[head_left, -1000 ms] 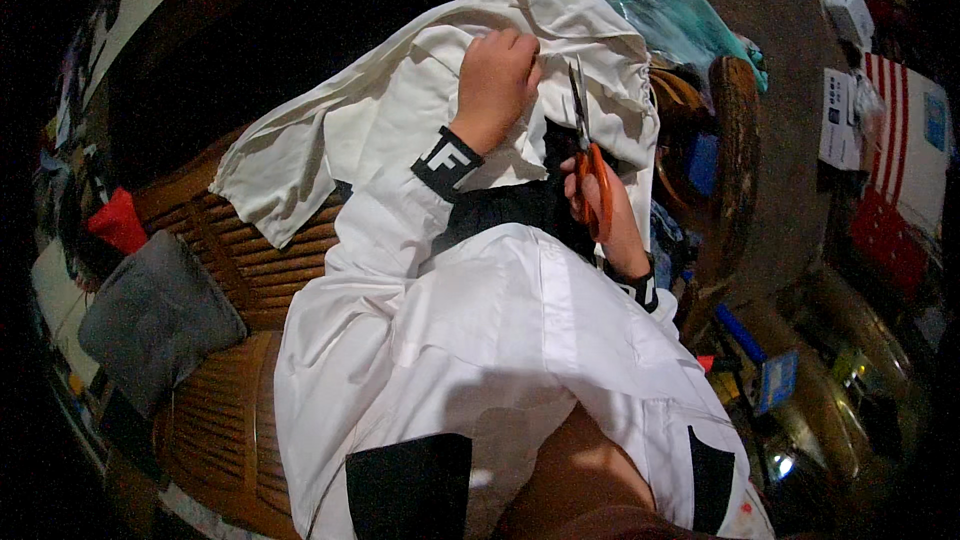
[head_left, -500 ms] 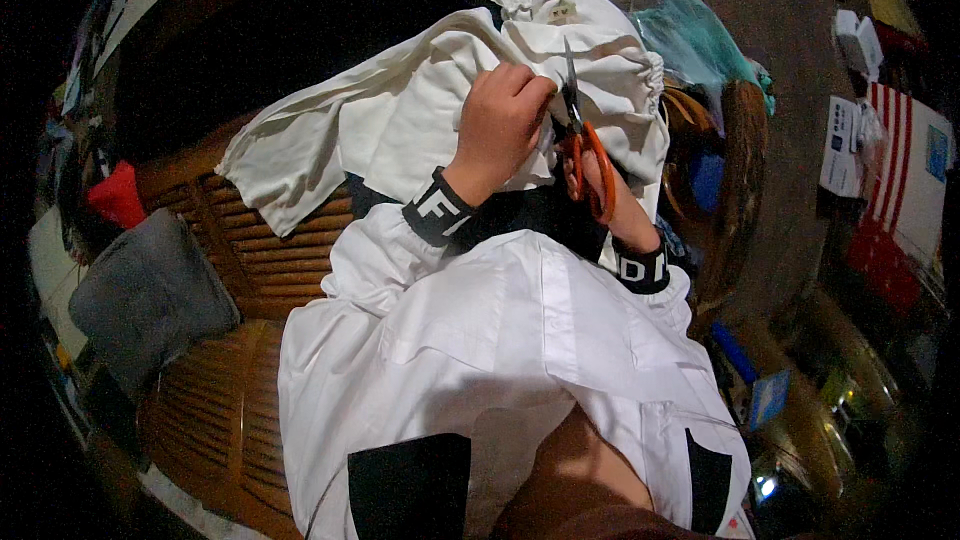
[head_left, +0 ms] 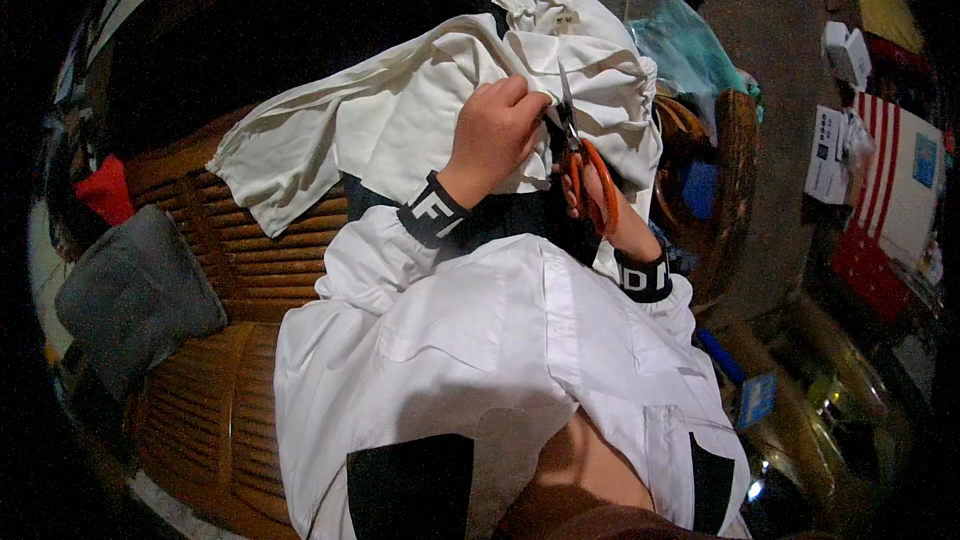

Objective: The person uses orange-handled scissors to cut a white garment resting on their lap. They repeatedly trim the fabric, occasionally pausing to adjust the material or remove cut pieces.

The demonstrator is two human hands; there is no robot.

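A white garment with gathered, elastic edges lies spread across my lap and over the bench. My left hand is closed on the garment's cloth, pinching it between thumb and fingers near the middle. Just right of it, my right hand grips a pair of scissors with orange handles. The scissors' metal blades point away from me, over the white cloth, and look nearly closed. Whether the blade tips touch the fabric I cannot tell. Some right-hand fingers are hidden behind the handles.
I sit on a brown slatted wooden bench. A grey cushion and a red item are at left. Beyond the garment's right side lies a teal plastic bag. Farther right are a white box and a red-striped box.
The view has shifted slightly. My left hand still pinches the cloth, and the scissors stay in my right hand in nearly the same place.
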